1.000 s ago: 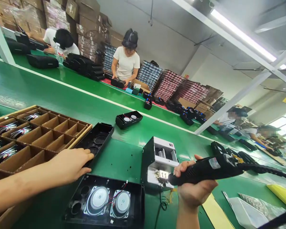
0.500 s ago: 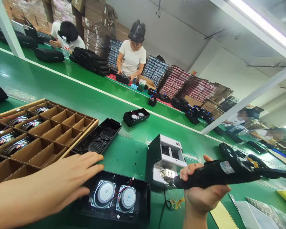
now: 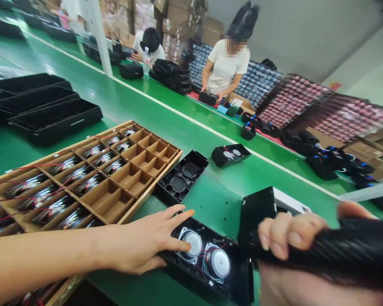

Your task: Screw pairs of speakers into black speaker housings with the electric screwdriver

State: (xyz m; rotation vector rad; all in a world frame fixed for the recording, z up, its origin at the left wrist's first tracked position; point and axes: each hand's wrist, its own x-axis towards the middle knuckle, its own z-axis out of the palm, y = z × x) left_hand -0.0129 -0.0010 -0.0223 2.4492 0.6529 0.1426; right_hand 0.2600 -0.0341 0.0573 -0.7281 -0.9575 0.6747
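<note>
Two speakers lie near spread left fingers; right fingers clamp a black tool.

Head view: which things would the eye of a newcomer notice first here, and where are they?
Probably the right hand first, large and blurred at the lower right, gripping a thick black tool. Next, at the lower centre, two round silver speakers in a black housing, with the left hand spread over its left end. On the left, a divided tray holds rows of wired parts.
</note>
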